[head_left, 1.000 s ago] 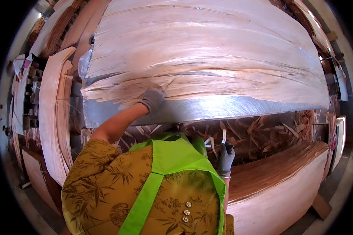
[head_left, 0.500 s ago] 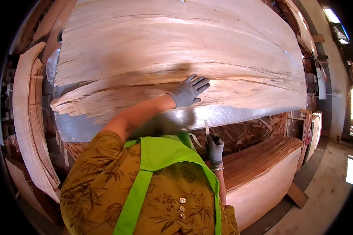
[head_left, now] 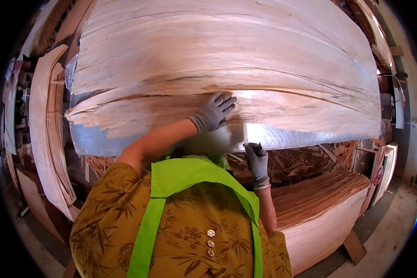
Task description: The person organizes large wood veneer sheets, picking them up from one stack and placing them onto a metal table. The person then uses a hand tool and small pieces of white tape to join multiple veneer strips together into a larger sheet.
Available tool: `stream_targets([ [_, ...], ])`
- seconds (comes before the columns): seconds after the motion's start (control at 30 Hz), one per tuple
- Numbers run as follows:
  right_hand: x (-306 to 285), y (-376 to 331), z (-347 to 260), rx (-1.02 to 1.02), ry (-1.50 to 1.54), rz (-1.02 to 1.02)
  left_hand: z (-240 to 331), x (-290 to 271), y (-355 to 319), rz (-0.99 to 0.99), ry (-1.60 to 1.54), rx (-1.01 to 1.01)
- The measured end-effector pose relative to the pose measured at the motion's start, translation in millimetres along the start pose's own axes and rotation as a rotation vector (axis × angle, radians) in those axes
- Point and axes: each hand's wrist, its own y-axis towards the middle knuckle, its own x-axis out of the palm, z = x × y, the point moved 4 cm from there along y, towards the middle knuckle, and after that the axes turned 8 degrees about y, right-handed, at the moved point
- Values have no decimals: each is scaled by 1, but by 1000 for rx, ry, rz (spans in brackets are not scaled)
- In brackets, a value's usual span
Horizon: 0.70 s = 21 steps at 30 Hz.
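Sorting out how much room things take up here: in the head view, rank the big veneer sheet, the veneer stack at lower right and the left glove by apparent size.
1. Veneer sheet, by far the largest.
2. Veneer stack.
3. Left glove, smallest, resting flat on the sheet.

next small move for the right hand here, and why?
Probably bring the blade's tip up onto the veneer sheet just right of the left hand. That gloved hand lies flat on the sheet near its ragged lower edge, pinning it. The right hand has a closed grip on a thin blade whose tip stands at that edge, beside the pinned spot.
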Motion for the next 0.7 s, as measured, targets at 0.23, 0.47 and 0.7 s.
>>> stream_targets([
  [0.23, -52, 11, 6, -17, 47, 49, 29, 11, -7, 38, -100, -58],
  [0.47, -105, -3, 1, 8, 232, 233, 35, -7, 4, 202, -47, -111],
  [0.7, -127, 19, -15, -93, 195, 211, 43, -17, 6, 28, -84, -109],
])
